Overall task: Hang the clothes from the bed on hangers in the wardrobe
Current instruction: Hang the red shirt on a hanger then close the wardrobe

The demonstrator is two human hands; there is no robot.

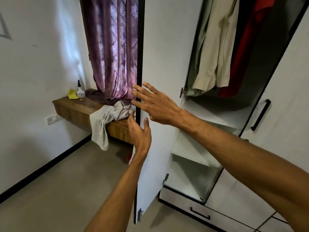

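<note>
The white wardrobe door [160, 64] stands open, its dark edge facing me. My left hand [140, 133] curls around that edge from the left, thumb on the inner face, fingers behind it. My right hand [155, 102] lies flat with spread fingers on the door's inner face near the edge. Inside the wardrobe hang a green shirt [199, 47], a cream shirt [215, 52] and a red garment [245, 52]. A pale grey garment [107, 119] lies crumpled on a wooden ledge [75, 108] left of the door, one end hanging over the front.
A purple curtain [113, 47] hangs behind the ledge. A yellow cloth [72, 94] and a small bottle [80, 91] stand at the ledge's far end. White shelves [192, 151] and a drawer [200, 213] sit below the hanging clothes. The right door [275, 114] has a black handle.
</note>
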